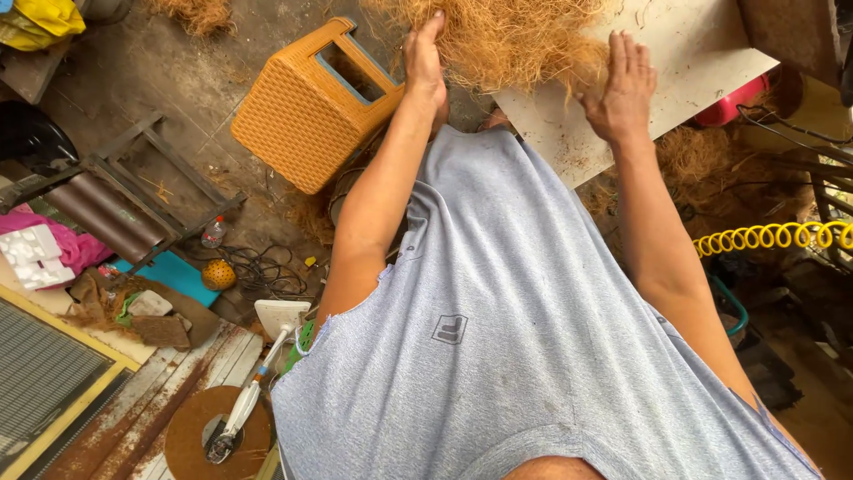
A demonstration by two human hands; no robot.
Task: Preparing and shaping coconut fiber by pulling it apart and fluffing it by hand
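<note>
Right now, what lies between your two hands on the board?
Head view: a heap of brown fibre fills the stretch between the left hand and right hand.

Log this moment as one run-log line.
left hand: pressing coir fibre pile | right hand: open, at pile edge | white board beneath | orange stool tipped beside
</note>
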